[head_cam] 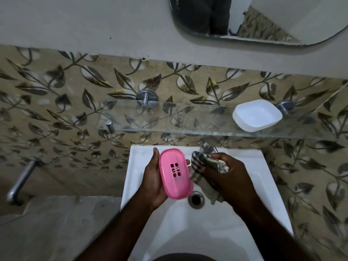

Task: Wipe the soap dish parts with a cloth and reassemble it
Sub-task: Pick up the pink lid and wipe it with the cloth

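My left hand (152, 178) holds the pink slotted soap dish tray (176, 173) over the white sink (263, 178), thumb at its top edge and fingertips curled round its right side. Just to the right, my right hand (226, 174) grips a bunched checked cloth (203, 166), which nearly touches the tray's right edge and hangs down toward the drain. The white soap dish base (257, 115) sits empty on the glass shelf (169, 119) at the upper right, apart from both hands.
A chrome tap (208, 147) stands at the sink's back, partly behind the cloth. The drain (196, 199) lies below the tray. A mirror (263, 19) hangs above, and a metal bar (20, 179) juts from the tiled wall at left.
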Demonstrator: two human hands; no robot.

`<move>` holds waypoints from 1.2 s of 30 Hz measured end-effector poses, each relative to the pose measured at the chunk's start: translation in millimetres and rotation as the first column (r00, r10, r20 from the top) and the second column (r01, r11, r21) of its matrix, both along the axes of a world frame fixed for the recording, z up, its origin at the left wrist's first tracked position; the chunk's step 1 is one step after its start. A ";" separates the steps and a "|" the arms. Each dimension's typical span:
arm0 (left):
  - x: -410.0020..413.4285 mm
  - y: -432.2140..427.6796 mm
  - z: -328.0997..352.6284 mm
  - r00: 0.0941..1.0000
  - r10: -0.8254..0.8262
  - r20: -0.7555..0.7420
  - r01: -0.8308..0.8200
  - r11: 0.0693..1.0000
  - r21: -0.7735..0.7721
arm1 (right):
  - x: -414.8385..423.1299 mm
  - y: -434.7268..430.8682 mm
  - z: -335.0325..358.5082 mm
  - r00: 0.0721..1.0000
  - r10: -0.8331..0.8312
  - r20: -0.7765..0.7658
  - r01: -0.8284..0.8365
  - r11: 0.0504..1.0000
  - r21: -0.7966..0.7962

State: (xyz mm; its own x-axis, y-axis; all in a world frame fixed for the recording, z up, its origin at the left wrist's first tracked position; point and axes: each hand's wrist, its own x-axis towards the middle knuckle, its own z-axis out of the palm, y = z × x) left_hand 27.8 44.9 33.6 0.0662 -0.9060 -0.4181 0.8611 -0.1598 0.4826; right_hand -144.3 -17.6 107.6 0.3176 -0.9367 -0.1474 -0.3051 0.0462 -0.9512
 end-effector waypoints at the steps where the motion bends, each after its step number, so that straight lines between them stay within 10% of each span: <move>1: -3.7 -1.4 1.5 0.999 -0.024 0.032 0.024 1.000 0.007 | 5.4 2.6 3.1 0.999 0.039 -0.021 -0.040 0.998 -0.047; 9: -19.2 -6.6 6.5 0.991 -0.023 0.133 0.009 0.995 0.103 | 33.1 49.6 1.8 0.824 0.325 -0.465 -0.520 0.760 -0.390; 15: -21.4 -13.9 16.1 0.992 -0.018 0.121 -0.002 0.986 0.166 | 26.3 41.6 10.7 0.883 0.291 -0.367 -0.433 0.807 -0.402; 23: -8.5 -21.0 10.4 0.995 0.075 0.071 -0.082 0.991 0.106 | 12.0 60.4 -2.3 0.713 0.367 -0.598 -0.685 0.550 -0.479; 29: -1.5 -7.4 2.4 1.000 -0.012 0.000 0.012 1.000 0.004 | 9.2 16.7 13.1 0.914 0.271 -0.301 -0.379 0.833 -0.402; 36: -19.5 -4.2 16.2 0.990 -0.039 0.138 0.044 0.999 -0.031 | 27.1 18.9 18.9 0.918 0.184 -0.353 -0.325 0.858 -0.398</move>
